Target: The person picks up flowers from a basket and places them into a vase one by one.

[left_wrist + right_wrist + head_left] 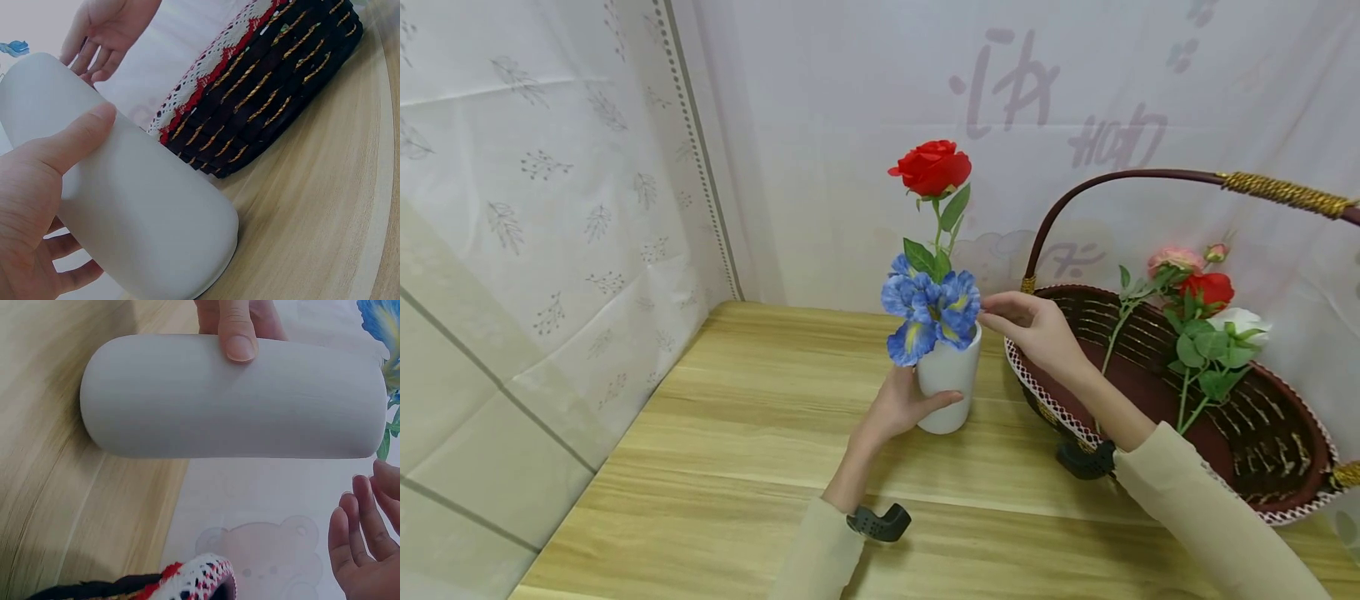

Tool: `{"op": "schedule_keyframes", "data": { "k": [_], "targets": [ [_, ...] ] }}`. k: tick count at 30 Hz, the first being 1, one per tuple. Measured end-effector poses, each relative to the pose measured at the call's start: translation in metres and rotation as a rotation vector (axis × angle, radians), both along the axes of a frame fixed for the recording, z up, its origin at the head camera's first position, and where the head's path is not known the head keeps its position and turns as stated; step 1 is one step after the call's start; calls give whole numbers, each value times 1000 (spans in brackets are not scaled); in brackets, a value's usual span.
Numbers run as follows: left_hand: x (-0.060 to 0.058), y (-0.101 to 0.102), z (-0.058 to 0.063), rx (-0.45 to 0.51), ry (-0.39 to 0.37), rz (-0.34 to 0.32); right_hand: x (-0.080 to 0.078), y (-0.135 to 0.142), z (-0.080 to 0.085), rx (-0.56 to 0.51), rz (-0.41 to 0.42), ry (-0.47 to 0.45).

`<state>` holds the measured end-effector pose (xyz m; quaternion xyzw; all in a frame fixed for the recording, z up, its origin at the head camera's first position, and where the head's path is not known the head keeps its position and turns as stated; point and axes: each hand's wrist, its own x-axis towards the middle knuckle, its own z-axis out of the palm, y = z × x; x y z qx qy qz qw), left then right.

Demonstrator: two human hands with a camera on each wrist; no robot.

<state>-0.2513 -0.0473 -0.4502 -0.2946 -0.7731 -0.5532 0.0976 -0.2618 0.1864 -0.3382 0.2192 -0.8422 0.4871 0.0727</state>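
Note:
A white vase [950,385] stands on the wooden table, holding a red rose [934,168] on a leafy stem and a blue iris [931,308] with yellow streaks. My left hand [898,408] grips the vase around its side, the thumb across its front and the fingers behind it, as the left wrist view shows. My right hand [1037,333] is at the right of the vase's rim, next to the iris petals. In the right wrist view, the right hand's fingers [365,515] are bent loosely and hold nothing.
A dark woven basket [1292,467] with a tall arched handle [1075,193] and lace trim stands to the right, under my right forearm. In it lie a pink flower [1176,260], a second red rose [1208,289] and a white flower [1242,325]. Patterned curtains hang behind and at left.

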Motion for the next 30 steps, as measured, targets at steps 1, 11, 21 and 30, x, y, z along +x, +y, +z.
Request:
{"op": "schedule_keyframes", "data": {
  "k": [1, 11, 21, 30],
  "targets": [
    [1, 0, 1, 0, 3, 2, 2, 2, 1, 6, -3, 4],
    [3, 1, 1, -5, -25, 22, 12, 25, 2, 43, -48, 51],
    [24, 0, 28, 20, -3, 14, 13, 48, 5, 83, -125, 73],
    [28, -2, 36, 13, -16, 10, 12, 74, 5, 115, -187, 83]
  ]
}}
